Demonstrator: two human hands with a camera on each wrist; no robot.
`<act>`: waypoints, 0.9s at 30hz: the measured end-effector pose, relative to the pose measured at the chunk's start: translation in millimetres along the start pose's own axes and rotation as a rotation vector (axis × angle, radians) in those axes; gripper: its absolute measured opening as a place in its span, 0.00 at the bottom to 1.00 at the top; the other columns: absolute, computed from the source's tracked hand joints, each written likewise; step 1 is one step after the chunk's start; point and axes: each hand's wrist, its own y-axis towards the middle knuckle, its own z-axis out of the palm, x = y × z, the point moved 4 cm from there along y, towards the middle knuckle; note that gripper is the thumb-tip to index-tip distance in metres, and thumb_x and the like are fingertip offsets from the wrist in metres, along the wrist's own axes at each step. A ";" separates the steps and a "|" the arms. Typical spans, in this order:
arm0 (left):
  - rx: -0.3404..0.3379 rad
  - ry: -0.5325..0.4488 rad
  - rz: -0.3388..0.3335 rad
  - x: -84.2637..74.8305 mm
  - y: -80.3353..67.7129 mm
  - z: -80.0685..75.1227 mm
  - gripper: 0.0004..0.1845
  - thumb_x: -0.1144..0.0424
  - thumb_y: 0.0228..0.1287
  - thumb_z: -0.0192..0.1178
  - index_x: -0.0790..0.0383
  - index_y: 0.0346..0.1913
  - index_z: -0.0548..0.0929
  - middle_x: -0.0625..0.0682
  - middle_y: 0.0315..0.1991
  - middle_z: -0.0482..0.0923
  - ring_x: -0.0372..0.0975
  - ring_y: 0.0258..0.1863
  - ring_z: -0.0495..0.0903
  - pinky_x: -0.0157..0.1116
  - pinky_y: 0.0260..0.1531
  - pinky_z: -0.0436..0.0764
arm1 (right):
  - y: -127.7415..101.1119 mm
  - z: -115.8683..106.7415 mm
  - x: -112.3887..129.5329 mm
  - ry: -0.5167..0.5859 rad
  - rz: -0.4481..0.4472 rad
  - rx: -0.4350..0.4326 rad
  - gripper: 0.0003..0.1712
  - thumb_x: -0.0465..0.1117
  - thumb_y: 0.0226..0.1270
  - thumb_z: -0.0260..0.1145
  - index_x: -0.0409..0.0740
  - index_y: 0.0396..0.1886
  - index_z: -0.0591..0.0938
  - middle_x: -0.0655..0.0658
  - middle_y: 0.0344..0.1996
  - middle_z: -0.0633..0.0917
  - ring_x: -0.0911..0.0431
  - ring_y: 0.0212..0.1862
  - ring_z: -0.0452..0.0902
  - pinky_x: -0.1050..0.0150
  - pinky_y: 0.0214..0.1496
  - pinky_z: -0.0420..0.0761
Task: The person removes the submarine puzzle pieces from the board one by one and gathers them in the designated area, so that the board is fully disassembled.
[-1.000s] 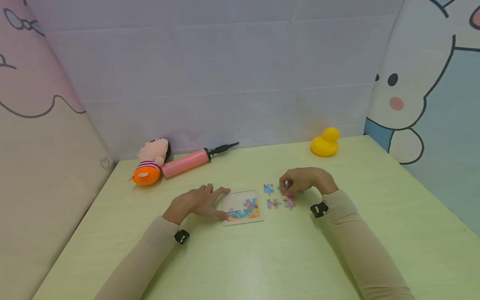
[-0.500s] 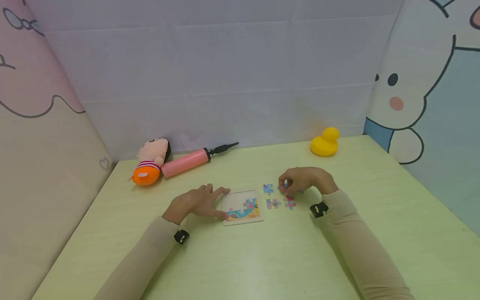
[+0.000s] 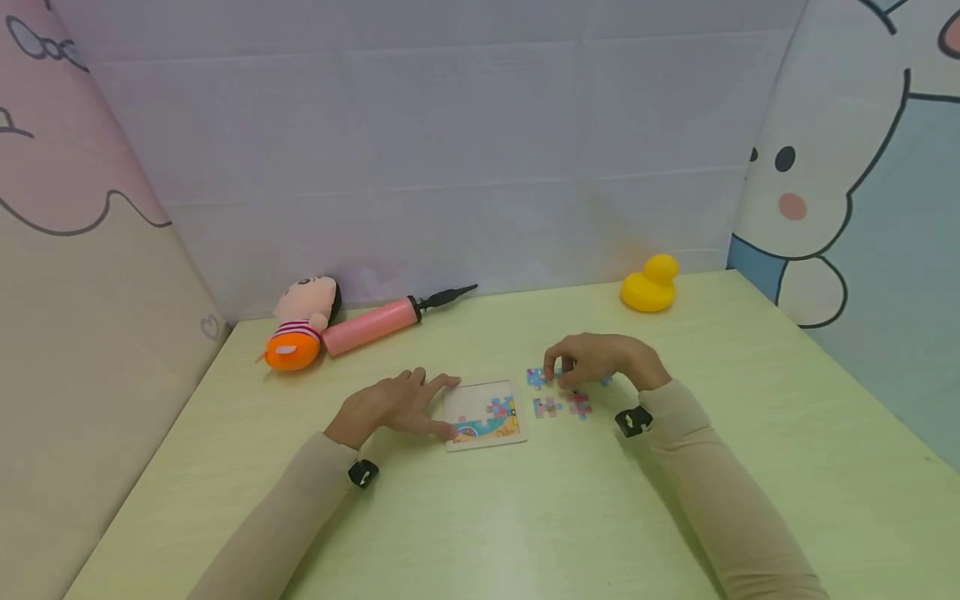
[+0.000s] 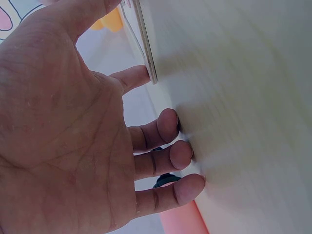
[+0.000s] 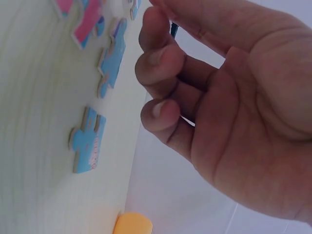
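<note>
In the head view, a small square puzzle board (image 3: 480, 392) lies on the table, with pictured pieces fitted along its lower and right parts. My left hand (image 3: 397, 404) rests at its left side, thumb and index finger spread and touching the board's edge. My right hand (image 3: 596, 357) hovers with loosely bent fingers over several loose jigsaw pieces. Near its fingertips is a blue piece (image 3: 535, 378); nearer me lie two pinkish pieces, one on the left (image 3: 546, 407) and one on the right (image 3: 580, 406). In the right wrist view, blue pieces (image 5: 89, 144) lie flat below the fingers. Its thumb and index tips are cut off there.
A plush doll (image 3: 298, 325) and a pink hand pump (image 3: 375, 325) with a black nozzle lie at the back left of the table. A yellow rubber duck (image 3: 650, 285) sits at the back right. A pale wall covering (image 3: 465, 167) rises behind the table.
My right hand has moved a little to the left over the loose pieces, its fingers parting slightly. My left hand and the board have stayed in place.
</note>
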 end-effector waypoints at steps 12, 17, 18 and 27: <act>0.015 -0.001 -0.005 1.6 1.2 0.3 0.47 0.31 0.59 0.61 0.46 0.77 0.58 0.65 0.63 0.66 0.55 0.59 0.69 0.59 0.55 0.73 | 7.7 3.9 16.3 -0.002 -0.029 -0.049 0.11 0.36 0.70 0.66 0.46 0.50 0.81 0.49 0.35 0.81 0.56 0.35 0.74 0.61 0.42 0.74; 0.019 -0.008 -0.006 2.6 2.1 0.6 0.48 0.30 0.59 0.61 0.46 0.77 0.57 0.65 0.63 0.66 0.55 0.60 0.69 0.59 0.56 0.72 | 13.9 9.4 24.8 0.011 -0.052 -0.045 0.12 0.36 0.69 0.67 0.44 0.51 0.80 0.49 0.34 0.82 0.57 0.34 0.74 0.62 0.41 0.74; 0.020 -0.008 -0.007 2.7 2.1 0.7 0.48 0.30 0.59 0.61 0.45 0.77 0.57 0.65 0.63 0.66 0.55 0.60 0.69 0.59 0.56 0.72 | 15.3 10.7 26.4 0.014 -0.051 -0.043 0.13 0.36 0.69 0.67 0.44 0.51 0.79 0.49 0.34 0.82 0.57 0.33 0.74 0.63 0.40 0.74; 0.018 0.003 -0.010 2.3 2.8 0.9 0.47 0.29 0.59 0.60 0.45 0.77 0.58 0.65 0.63 0.66 0.55 0.60 0.69 0.59 0.55 0.72 | 25.9 24.6 40.1 0.038 -0.039 -0.015 0.17 0.38 0.70 0.68 0.46 0.56 0.76 0.48 0.30 0.81 0.54 0.24 0.76 0.64 0.34 0.74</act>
